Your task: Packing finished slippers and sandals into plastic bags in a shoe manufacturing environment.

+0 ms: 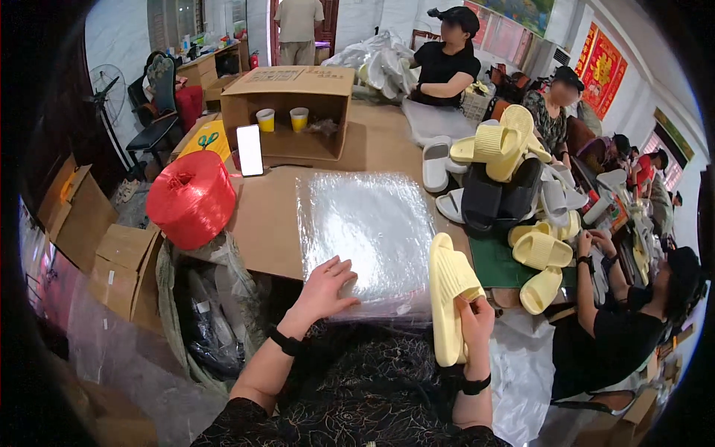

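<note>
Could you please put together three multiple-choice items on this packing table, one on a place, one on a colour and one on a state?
1. Where does the left hand rest?
A. on the stack of clear plastic bags
B. on the red twine spool
C. inside the cardboard box

2. What colour is the slipper in the right hand?
A. black
B. white
C. pale yellow

3. How is that slipper held?
A. flat on the table
B. raised on edge, fingers closed on it
C. sealed inside a bag

Answers: 1 A, the palm lies on the near edge of the bags. 2 C, it matches the yellow ones in the pile. 3 B, it stands lengthwise in the grip, clear of the table.
</note>
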Demonstrator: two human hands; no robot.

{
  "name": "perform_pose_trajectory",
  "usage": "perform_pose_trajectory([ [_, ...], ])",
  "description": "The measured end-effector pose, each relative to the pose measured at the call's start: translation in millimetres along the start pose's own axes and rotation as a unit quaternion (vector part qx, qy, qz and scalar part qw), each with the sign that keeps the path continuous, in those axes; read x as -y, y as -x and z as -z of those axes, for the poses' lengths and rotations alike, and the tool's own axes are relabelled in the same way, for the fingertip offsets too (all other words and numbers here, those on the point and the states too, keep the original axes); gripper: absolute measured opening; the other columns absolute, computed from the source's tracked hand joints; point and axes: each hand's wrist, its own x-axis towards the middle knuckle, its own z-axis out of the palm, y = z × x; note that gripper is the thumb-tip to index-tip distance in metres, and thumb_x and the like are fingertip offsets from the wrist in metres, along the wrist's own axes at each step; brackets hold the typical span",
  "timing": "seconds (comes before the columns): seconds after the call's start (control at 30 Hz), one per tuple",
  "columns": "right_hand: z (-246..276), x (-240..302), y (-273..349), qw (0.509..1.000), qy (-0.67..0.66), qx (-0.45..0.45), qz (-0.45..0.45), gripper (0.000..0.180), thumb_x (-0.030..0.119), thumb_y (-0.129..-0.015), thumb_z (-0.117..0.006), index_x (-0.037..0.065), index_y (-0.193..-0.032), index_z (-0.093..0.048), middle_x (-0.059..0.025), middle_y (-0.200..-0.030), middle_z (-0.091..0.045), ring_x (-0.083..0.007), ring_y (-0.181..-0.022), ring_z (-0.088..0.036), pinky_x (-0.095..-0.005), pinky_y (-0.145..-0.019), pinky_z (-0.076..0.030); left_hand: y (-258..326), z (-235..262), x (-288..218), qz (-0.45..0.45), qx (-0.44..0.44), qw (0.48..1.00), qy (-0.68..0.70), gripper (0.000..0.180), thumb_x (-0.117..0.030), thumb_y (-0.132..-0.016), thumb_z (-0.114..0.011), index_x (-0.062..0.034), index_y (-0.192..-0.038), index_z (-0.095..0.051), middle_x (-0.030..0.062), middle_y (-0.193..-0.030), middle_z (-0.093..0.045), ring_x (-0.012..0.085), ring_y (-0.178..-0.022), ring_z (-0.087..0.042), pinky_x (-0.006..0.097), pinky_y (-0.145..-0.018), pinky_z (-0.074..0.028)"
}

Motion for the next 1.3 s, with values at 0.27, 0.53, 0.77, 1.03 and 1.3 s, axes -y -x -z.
perform_pose_trajectory([
  [0.27, 1, -1, 1, 0.996, 0.077, -0.039, 0.029, 0.032, 0.019, -0.087, -0.074, -0.005, -0.074, -0.056, 0.0026, -0.061, -0.050, -0.0055, -0.059, -0.040, -0.0265, -0.051, -0.034, -21, 2, -15, -0.063, -0.056, 0.996, -0.030, 0.072, -0.045, -0.069, -0.080, -0.0129, -0.130, -0.058, 0.0153, -0.149, -0.040, 0.0383, -0.139, -0.032, 0.049, -0.115, -0.029],
  [0.53, 14, -21, 1, 0.996, 0.061, -0.067, 0.020, 0.033, 0.019, -0.086, -0.074, -0.002, -0.070, -0.053, 0.0033, -0.059, -0.047, -0.0055, -0.056, -0.037, -0.0271, -0.049, -0.030, -3, -16, 7, -0.111, -0.004, 0.994, 0.008, 0.051, -0.038, -0.081, -0.071, -0.0133, -0.124, -0.063, 0.0117, -0.140, -0.052, 0.0347, -0.134, -0.041, 0.046, -0.112, -0.033],
  [0.77, 7, -19, 4, 0.995, 0.075, -0.049, 0.042, 0.026, 0.014, -0.088, -0.071, -0.002, -0.075, -0.056, 0.0025, -0.059, -0.048, -0.0058, -0.056, -0.039, -0.0267, -0.049, -0.032, -19, -10, -2, -0.027, -0.013, 0.989, 0.145, 0.031, -0.025, -0.095, -0.058, -0.0073, -0.119, -0.066, 0.0129, -0.129, -0.061, 0.0324, -0.128, -0.049, 0.044, -0.107, -0.038],
  [1.03, 8, -15, 9, 0.996, 0.012, -0.064, 0.065, 0.023, 0.015, -0.089, -0.071, -0.003, -0.082, -0.059, 0.0027, -0.066, -0.054, -0.0050, -0.061, -0.044, -0.0237, -0.054, -0.037, -24, -11, -9, 0.115, -0.085, 0.937, 0.319, 0.026, -0.023, -0.089, -0.067, -0.0046, -0.107, -0.071, 0.0135, -0.100, -0.071, 0.0258, -0.093, -0.068, 0.033, -0.083, -0.052],
  [1.3, 14, -15, 11, 0.995, 0.007, -0.070, 0.065, 0.018, 0.013, -0.090, -0.068, -0.004, -0.095, -0.062, 0.0010, -0.078, -0.060, -0.0054, -0.069, -0.051, -0.0233, -0.061, -0.042, -27, -2, -11, 0.185, -0.029, 0.854, 0.486, 0.025, -0.016, -0.093, -0.060, -0.0015, -0.111, -0.070, 0.0059, -0.100, -0.072, 0.0125, -0.093, -0.063, 0.027, -0.083, -0.049],
])
